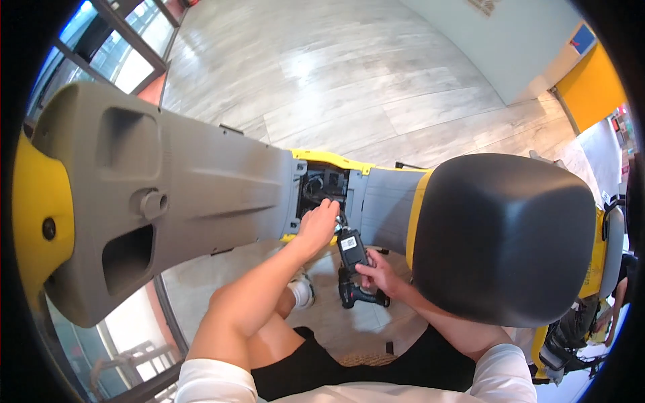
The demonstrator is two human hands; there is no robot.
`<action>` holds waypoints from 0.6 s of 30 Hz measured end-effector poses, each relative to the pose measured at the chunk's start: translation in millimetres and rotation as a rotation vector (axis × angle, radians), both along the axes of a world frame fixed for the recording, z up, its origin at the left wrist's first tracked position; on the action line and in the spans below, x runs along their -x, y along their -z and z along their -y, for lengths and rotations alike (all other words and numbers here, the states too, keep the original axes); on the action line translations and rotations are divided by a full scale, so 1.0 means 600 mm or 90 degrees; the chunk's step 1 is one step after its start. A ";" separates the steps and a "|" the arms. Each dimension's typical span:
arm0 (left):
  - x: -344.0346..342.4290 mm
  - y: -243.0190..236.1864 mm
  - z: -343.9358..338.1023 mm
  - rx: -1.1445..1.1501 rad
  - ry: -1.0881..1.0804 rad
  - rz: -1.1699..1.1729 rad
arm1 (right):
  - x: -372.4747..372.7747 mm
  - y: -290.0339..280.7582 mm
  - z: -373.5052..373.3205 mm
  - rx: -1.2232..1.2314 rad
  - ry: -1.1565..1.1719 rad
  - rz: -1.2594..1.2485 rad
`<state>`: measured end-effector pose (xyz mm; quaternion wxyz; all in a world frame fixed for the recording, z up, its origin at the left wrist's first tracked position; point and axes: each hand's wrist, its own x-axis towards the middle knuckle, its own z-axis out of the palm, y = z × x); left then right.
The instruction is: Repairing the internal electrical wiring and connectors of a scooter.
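Observation:
My right hand grips the lower end of a black rectangular electronic box with a white label. A short dark cable runs from the box's top toward an open compartment in a scooter's floorboard. At the compartment's near edge, my left hand pinches the cable, its fingertips partly hidden. Inside the compartment lie tangled black wires. Below the box, a black cordless drill rests near the floor, its top end partly covered by the box.
Grey scooter bodywork stretches left of the compartment, with pockets and yellow trim. A large black seat stands to the right. Beyond are a wood-look floor, a pale wall and glass doors. Another person's arm shows at far right.

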<state>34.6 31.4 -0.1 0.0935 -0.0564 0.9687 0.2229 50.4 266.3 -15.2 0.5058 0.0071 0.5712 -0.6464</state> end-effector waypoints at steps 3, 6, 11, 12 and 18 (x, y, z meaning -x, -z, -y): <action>0.007 -0.007 -0.003 0.001 0.005 -0.022 | 0.001 0.003 -0.001 0.006 0.011 -0.016; 0.002 -0.007 -0.005 0.051 0.133 -0.156 | -0.001 0.014 0.000 0.021 0.017 -0.018; -0.005 0.001 -0.006 0.099 0.162 0.068 | 0.003 0.025 -0.006 0.050 -0.008 -0.031; -0.003 0.002 -0.004 0.115 0.164 0.098 | 0.005 0.024 -0.006 0.038 -0.018 -0.028; -0.002 0.009 0.005 0.104 0.125 0.050 | 0.004 0.007 0.003 -0.033 -0.010 -0.080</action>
